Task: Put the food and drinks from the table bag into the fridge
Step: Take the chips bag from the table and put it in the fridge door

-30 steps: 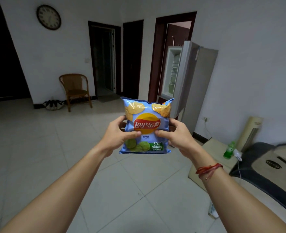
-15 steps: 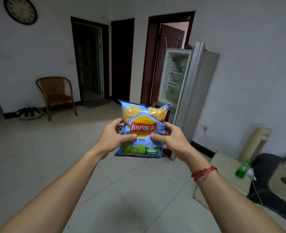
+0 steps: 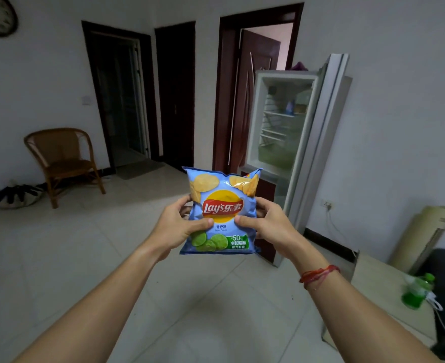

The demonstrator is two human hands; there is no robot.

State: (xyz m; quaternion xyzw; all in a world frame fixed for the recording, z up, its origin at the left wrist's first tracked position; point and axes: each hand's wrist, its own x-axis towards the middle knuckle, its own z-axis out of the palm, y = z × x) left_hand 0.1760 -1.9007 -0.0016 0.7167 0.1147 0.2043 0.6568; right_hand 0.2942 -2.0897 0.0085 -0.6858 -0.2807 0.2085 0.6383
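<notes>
**Lay's lime bag held up, fridge wide open behind it**

So a glossy, crinkly blue bag of Lay's lime chips [image 3: 222, 213] is being held upright in mid-air, out in front at arm's length, above the pale glazed floor tiles [image 3: 59, 258]. It's puffy and roughly square, with crimped seams top and bottom. It is gripped from both sides: the left hand [image 3: 174, 229] is wrapped round the left edge and the right hand [image 3: 271, 226] round the right edge. Both thumbs are pressed flat on the printed front, and the other fingers are curled behind the bag.

A red string bracelet [image 3: 318, 276] is worn on the right wrist.

Well behind the bag, a tall white fridge [image 3: 255, 121] is seen with its door [image 3: 323, 142] swung fully open. Thin wire shelves [image 3: 276, 113] are visible inside. A couple of small items are sat on the upper shelf, too blurry to be named.

Off to the left, a woven rattan chair [image 3: 59, 158] is parked by the wall. Lower right, a clear plastic bottle [image 3: 416, 292], partly filled with green liquid, is stood on a low beige cabinet [image 3: 381, 281].
</notes>
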